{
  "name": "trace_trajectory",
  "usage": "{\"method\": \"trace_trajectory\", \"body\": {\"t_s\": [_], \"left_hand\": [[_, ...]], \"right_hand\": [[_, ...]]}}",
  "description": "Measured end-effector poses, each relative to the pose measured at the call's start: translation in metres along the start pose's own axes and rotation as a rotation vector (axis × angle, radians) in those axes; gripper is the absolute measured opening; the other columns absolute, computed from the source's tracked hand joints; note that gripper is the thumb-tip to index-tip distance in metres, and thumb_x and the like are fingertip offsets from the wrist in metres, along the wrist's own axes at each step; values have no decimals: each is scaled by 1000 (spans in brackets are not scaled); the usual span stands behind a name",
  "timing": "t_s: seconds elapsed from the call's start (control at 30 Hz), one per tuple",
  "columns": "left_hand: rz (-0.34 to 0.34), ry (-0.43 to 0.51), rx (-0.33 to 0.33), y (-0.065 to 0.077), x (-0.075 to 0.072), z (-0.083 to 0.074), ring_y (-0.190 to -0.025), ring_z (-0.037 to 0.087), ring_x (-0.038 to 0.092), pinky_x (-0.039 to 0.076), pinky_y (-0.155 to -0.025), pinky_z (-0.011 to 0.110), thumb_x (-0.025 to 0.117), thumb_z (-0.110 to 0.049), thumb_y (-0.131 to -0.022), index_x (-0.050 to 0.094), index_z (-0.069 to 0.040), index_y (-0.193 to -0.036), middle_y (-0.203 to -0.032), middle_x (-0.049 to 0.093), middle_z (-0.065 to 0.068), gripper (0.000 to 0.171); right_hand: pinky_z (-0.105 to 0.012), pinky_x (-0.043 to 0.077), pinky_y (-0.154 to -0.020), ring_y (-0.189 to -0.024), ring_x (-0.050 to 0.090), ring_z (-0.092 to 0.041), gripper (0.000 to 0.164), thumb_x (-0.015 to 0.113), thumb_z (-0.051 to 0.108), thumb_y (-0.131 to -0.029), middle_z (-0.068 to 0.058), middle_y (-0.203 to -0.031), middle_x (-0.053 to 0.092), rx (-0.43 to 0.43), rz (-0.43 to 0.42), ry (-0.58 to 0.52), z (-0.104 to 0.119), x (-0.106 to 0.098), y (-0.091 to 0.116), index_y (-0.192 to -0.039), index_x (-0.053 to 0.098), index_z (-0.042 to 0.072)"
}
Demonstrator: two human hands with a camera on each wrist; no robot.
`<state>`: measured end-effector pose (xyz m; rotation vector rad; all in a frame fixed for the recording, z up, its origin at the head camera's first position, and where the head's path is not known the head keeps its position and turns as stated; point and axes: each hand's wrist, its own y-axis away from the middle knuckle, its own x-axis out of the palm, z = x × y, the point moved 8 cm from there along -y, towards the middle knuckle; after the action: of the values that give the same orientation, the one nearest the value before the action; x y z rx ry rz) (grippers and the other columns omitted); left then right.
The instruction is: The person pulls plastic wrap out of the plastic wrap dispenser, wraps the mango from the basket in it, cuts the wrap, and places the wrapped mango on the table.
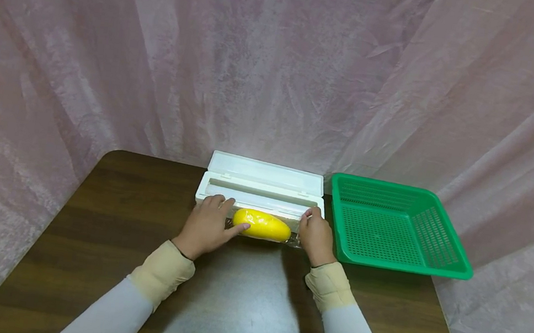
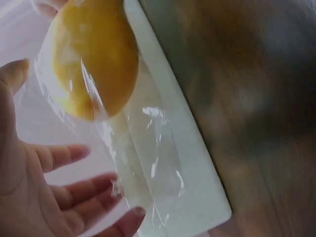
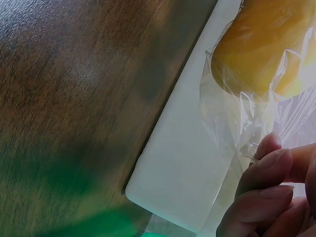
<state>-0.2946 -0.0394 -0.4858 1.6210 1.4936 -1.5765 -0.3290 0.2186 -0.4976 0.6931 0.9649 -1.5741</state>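
Note:
A yellow, mango-like oblong fruit (image 1: 262,225) lies under clear plastic wrap (image 2: 153,148) in front of a white cling film dispenser (image 1: 262,202), whose lid is up and which has a roll inside. My left hand (image 1: 207,223) is at the fruit's left end, fingers spread, thumb at the fruit in the head view; in the left wrist view the fingertips are by the wrap's loose edge. At the fruit's right end my right hand (image 1: 315,236) pinches the gathered wrap between thumb and curled fingers, as the right wrist view (image 3: 269,192) shows.
A green plastic basket (image 1: 456,256) with lattice sides stands right of the dispenser, close to the right hand. The dark wooden table (image 1: 105,224) ends at a pink curtain (image 1: 277,79) behind. The dispenser's raised lid (image 1: 266,173) stands near that curtain.

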Motion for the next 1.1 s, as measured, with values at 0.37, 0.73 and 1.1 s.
{"method": "trace_trajectory", "body": {"t_s": [0.37, 0.73, 1.1], "left_hand": [[-122, -49, -78, -2, 5, -5, -101, 40, 44, 44, -66, 53, 45, -61, -91, 60, -5, -103, -104, 50, 19, 59], [-118, -11, -121, -5, 7, -5, -103, 39, 43, 42, -65, 50, 46, -61, -91, 60, -7, -101, -105, 48, 19, 57], [-105, -13, -175, -5, 10, -1, -107, 37, 41, 39, -72, 52, 43, -66, -89, 57, -8, -116, -112, 48, 17, 66]], "right_hand": [[-33, 35, -38, -42, 44, -20, 5, 47, 12, -96, -4, -53, 49, -32, -20, -1, 1, 0, 1, -94, 47, 6], [-32, 39, -45, -52, 43, -16, 28, 51, 26, -98, -3, -71, 48, -127, -189, -206, 17, -21, 21, -116, 49, 4], [-49, 34, -97, -123, 38, -27, 75, 75, 34, -81, -12, -136, 40, -639, -85, -68, 76, 10, 69, -140, 38, 9]]}}
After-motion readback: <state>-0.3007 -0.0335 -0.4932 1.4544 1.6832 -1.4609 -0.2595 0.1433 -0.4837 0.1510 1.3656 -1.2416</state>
